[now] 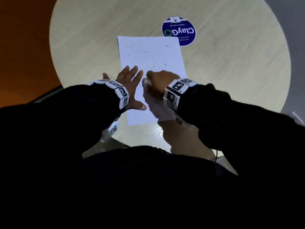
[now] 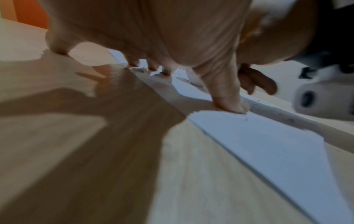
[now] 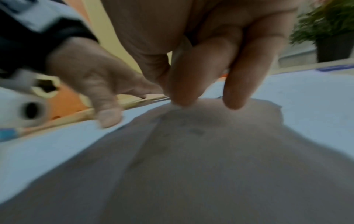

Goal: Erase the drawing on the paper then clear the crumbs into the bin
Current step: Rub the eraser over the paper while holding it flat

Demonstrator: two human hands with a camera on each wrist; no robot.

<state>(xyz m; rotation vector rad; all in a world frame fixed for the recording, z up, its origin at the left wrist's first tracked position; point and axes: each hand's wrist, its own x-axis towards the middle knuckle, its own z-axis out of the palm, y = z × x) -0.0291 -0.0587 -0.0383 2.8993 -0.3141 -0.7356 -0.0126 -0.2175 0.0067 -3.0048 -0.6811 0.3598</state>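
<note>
Now paper [image 1: 148, 52] lies flat under both hands, L [image 1: 130, 80] & R [image 1: 160, 81].

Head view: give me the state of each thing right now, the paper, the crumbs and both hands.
paper: flat on the round table, far corner overlapping the blue sticker.
crumbs: dark bits scattered over the paper's far half, not yet cleared.
left hand: fingers spread, pressing the paper's left edge down.
right hand: fingers curled, tips down on the paper; whether it holds an eraser cannot be told.
</note>
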